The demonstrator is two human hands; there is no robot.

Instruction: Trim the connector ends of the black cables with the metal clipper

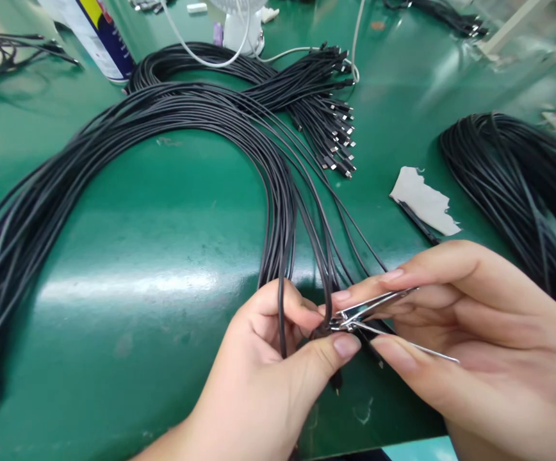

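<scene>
My left hand (287, 365) pinches a black cable near its end, with thumb and forefinger closed together. A bundle of black cables (278, 211) curves from the left and runs down to this hand. In my right hand (474, 339) is a silver nail clipper (371, 314), its lever tilted away from the body. The clipper's jaws are at the cable by my left fingertips; whether they bite into it is too small to tell. Below my fingers a dark cable end (337, 382) pokes out. My fingers hide the gripped part of the cable.
Behind lies another cable bundle with metal-tipped plugs (338, 141). A coil of black cable (523, 192) rests at the right, near a torn white scrap (425, 198). A spray can (102, 41) and a small white fan (242, 29) stand at the back of the green table (163, 224).
</scene>
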